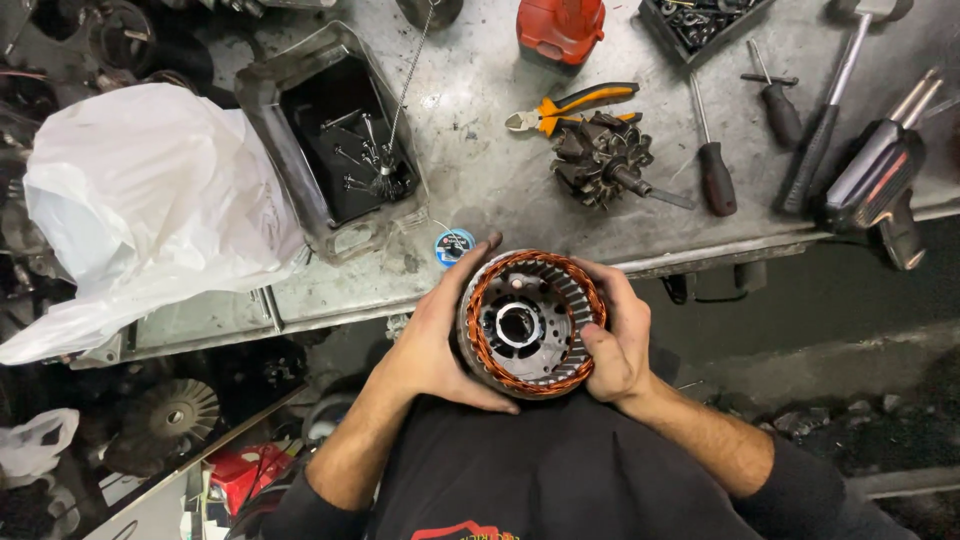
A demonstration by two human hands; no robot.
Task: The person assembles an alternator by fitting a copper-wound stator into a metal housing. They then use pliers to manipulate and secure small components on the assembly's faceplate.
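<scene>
— Closest to us, what have those hands got?

— Both are clamped on one thing, a round alternator stator housing (530,322), held against the person's chest just below the edge of the surface (480,170); the left hand (440,345) cups its left side with the fingers wrapped up over the rim; the right hand (612,340) grips the right side, thumb lying across the copper windings.

— So it's off the surface?

— Yes, held in the air, open face up; you can see the orange copper ring and the dark hole in the middle.

— And just past it?

— A small blue-and-white roll (452,245) sits near the surface's edge, right above the left fingertips; further in lies a dark rotor (600,158) with its shaft pointing right, and touching its top edge, orange-handled pliers (570,105).

— To the sides?

— Left, a grimy metal tray (290,150) holding bolts and a wire brush, beside a big white plastic bag (150,200); right, two dark-handled screwdrivers (715,165), a hammer (835,110) and a heat gun (880,185); at the far edge, a red container (560,28) and a bin of small parts (700,22).
</scene>
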